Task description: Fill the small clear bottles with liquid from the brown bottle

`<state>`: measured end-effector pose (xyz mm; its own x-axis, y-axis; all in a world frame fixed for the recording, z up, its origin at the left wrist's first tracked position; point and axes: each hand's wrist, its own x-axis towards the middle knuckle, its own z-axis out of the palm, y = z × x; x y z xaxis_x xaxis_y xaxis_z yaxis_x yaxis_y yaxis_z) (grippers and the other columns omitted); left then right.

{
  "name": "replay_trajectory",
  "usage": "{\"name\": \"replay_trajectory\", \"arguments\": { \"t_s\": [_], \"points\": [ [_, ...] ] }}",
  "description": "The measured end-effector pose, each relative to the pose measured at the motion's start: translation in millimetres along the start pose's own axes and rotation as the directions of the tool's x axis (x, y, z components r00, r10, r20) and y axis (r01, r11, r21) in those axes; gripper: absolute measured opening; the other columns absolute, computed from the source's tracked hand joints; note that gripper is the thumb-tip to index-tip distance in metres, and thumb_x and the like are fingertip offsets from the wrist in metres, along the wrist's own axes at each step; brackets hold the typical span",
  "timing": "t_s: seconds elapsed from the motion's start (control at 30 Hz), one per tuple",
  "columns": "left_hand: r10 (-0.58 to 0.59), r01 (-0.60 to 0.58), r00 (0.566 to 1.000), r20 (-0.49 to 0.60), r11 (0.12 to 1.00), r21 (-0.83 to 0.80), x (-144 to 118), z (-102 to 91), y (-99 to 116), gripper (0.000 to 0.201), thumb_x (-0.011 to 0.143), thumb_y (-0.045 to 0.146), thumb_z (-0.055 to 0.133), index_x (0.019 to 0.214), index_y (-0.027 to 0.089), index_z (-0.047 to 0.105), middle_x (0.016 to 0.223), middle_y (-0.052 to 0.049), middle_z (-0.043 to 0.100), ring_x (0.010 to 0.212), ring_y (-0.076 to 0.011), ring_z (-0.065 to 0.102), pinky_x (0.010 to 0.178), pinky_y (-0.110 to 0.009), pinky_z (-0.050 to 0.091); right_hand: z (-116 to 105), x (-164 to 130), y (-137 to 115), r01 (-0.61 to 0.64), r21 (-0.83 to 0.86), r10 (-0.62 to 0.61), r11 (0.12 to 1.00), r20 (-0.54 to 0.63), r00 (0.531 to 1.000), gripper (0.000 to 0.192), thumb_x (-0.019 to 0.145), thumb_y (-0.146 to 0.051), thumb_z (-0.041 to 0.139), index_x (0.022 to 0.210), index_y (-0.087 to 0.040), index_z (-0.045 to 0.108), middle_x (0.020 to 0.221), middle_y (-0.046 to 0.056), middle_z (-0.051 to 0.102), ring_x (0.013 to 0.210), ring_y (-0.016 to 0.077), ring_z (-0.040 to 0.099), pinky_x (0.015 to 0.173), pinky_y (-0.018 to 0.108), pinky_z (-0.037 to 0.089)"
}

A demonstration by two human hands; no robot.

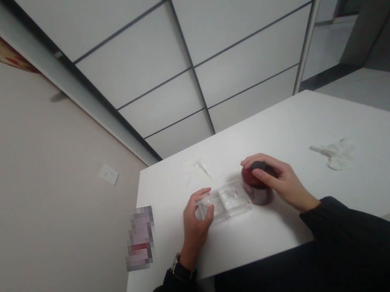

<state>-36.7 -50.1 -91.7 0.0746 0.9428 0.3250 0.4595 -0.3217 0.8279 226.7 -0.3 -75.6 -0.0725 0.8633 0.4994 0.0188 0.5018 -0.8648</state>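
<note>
Now left hand [196, 218] grips clear plastic case [223, 203] near table's [372, 176] near-left edge; right hand [279, 179] clasps dark cap on red jar [258, 188], touching case. Likely opening stage; twisting cap needs firm hold.

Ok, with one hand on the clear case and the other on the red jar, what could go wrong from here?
1. The left hand grips only the end of the clear plastic case; it could tip or slide on the smooth white table.
2. The right hand rests on top of the red jar, which sits against the case; a push might knock either.
3. The crumpled wrapper lies loose nearby and could be swept off.
</note>
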Motion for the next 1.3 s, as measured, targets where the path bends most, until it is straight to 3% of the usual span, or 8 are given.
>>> {"name": "replay_trajectory", "arguments": {
  "t_s": [0.3, 0.5, 0.57, 0.63, 0.8, 0.9, 1.1, 1.3],
  "points": [
    [0.055, -0.055, 0.998, 0.002, 0.998, 0.002, -0.3, 1.4, -11.4, 0.022, 0.098, 0.039, 0.059, 0.109, 0.021, 0.065, 0.126, -0.012, 0.072, 0.122, -0.0278, 0.066, 0.108, -0.047, 0.049, 1.0, 3.4, -1.6, -0.020, 0.025, 0.020, 1.000, 0.007, 1.000, 0.026, 0.094, -0.051, 0.068, 0.097, -0.026, 0.073, 0.104, 0.006, 0.076, 0.106, 0.0257, 0.069, 0.098, 0.042, 0.052],
    [0.119, -0.124, 0.988, -0.102, 0.991, -0.046, -1.0, -13.9, -21.3, 0.099, 0.076, 0.092, 0.056, 0.145, 0.022, 0.047, 0.163, -0.020, 0.035, 0.152, -0.0393, 0.036, 0.123, -0.056, 0.034, 0.3, 5.6, -1.3, -0.035, 0.043, 0.034, 0.998, 0.019, 0.999, 0.026, 0.092, -0.051, 0.070, 0.097, -0.026, 0.075, 0.106, 0.006, 0.077, 0.106, 0.0260, 0.069, 0.100, 0.043, 0.051],
    [0.057, -0.053, 0.979, -0.197, 0.998, 0.023, 14.9, -26.8, -19.2, 0.082, 0.091, 0.083, 0.042, 0.148, 0.024, 0.040, 0.165, -0.019, 0.027, 0.147, -0.0335, 0.044, 0.121, -0.053, 0.037, 0.6, 5.5, -1.6, -0.030, 0.056, 0.029, 0.998, 0.023, 0.999, 0.025, 0.093, -0.050, 0.069, 0.098, -0.026, 0.075, 0.107, 0.006, 0.077, 0.107, 0.0258, 0.069, 0.101, 0.044, 0.051],
    [-0.045, 0.082, 0.990, -0.136, 0.956, 0.280, 43.8, -37.1, -14.2, 0.070, 0.098, 0.070, 0.042, 0.149, 0.021, 0.037, 0.164, -0.022, 0.025, 0.134, -0.0287, 0.057, 0.114, -0.049, 0.046, 1.0, 5.3, -2.0, -0.025, 0.062, 0.023, 0.998, 0.022, 0.999, 0.024, 0.093, -0.049, 0.069, 0.098, -0.026, 0.075, 0.107, 0.006, 0.077, 0.107, 0.0255, 0.069, 0.101, 0.043, 0.051],
    [-0.164, 0.116, 0.985, 0.058, 0.866, 0.486, 134.5, -27.5, -6.7, 0.046, 0.093, 0.047, 0.067, 0.131, 0.022, 0.062, 0.117, -0.012, 0.072, 0.097, -0.0248, 0.071, 0.094, -0.041, 0.054, 0.8, 5.8, -2.4, -0.010, 0.043, 0.010, 0.999, -0.001, 1.000, 0.021, 0.094, -0.046, 0.068, 0.098, -0.026, 0.074, 0.106, 0.007, 0.077, 0.105, 0.0254, 0.069, 0.099, 0.043, 0.052],
    [-0.246, 0.139, 0.965, 0.091, 0.774, 0.618, 166.9, -8.1, -11.2, 0.039, 0.078, 0.045, 0.084, 0.106, 0.021, 0.074, 0.097, -0.010, 0.077, 0.102, -0.0328, 0.070, 0.094, -0.042, 0.050, -0.5, 6.9, -1.6, 0.003, 0.027, -0.003, 1.000, -0.010, 1.000, 0.019, 0.095, -0.044, 0.068, 0.099, -0.026, 0.074, 0.106, 0.006, 0.076, 0.105, 0.0251, 0.069, 0.099, 0.043, 0.052],
    [-0.294, 0.150, 0.951, 0.093, 0.705, 0.693, 176.6, -0.4, -10.9, 0.029, 0.072, 0.039, 0.089, 0.091, 0.020, 0.077, 0.096, -0.013, 0.079, 0.108, -0.0381, 0.070, 0.093, -0.044, 0.049, -1.8, 7.9, 0.2, 0.019, 0.018, -0.018, 1.000, -0.020, 1.000, 0.019, 0.095, -0.043, 0.067, 0.100, -0.026, 0.074, 0.106, 0.007, 0.076, 0.105, 0.0255, 0.069, 0.097, 0.043, 0.053],
    [-0.192, 0.120, 0.977, 0.096, 0.858, 0.499, 142.9, -20.5, 43.1, 0.041, 0.095, 0.036, 0.066, 0.132, 0.022, 0.061, 0.101, -0.006, 0.080, 0.101, -0.0235, 0.076, 0.087, -0.033, 0.057, -1.9, 7.0, -0.8, 0.012, 0.023, -0.012, 1.000, -0.027, 1.000, 0.018, 0.095, -0.043, 0.067, 0.100, -0.026, 0.073, 0.106, 0.006, 0.076, 0.105, 0.0247, 0.069, 0.099, 0.042, 0.052]
  ]
}}
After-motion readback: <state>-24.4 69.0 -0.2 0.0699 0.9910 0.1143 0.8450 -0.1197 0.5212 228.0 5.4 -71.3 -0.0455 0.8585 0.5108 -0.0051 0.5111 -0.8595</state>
